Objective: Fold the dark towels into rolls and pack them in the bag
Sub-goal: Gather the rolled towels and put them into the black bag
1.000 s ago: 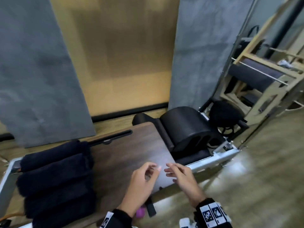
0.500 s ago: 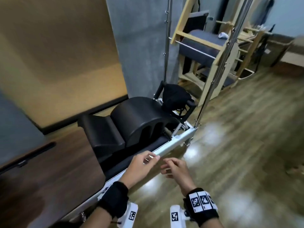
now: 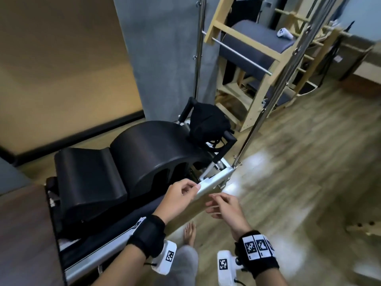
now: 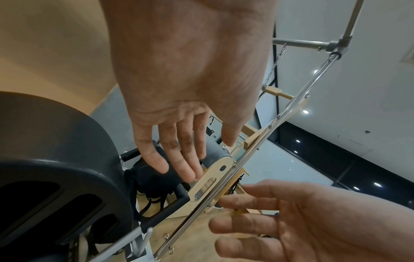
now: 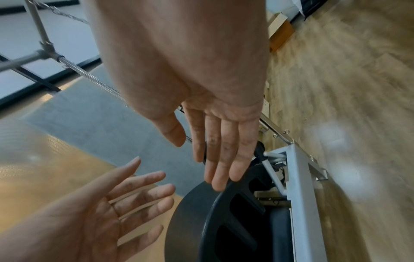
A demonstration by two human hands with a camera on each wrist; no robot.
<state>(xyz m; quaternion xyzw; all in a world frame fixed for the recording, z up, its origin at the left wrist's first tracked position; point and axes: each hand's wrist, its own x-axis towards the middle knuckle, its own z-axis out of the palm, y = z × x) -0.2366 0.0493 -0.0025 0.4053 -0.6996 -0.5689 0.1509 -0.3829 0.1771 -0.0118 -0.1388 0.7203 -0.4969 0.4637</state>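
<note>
1. The head camera is looking forward and down from above at both hands, the black arched pad (image 3: pixel 152 149) and the wooden floor (image 3: pixel 299 182).
2. The left wrist camera is looking along the left hand (image 4: pixel 190 79), very near it, facing upward toward the metal pole (image 4: pixel 257 150).
3. The right wrist camera is looking along the right hand (image 5: pixel 190 70), equally near, tilted sideways.
4. All three are sharing the arched pad and the pole.

The black bag (image 3: pixel 208 125) sits slumped and rumpled on the far end of the machine, its straps dangling down; I see no dark towels from here
</note>
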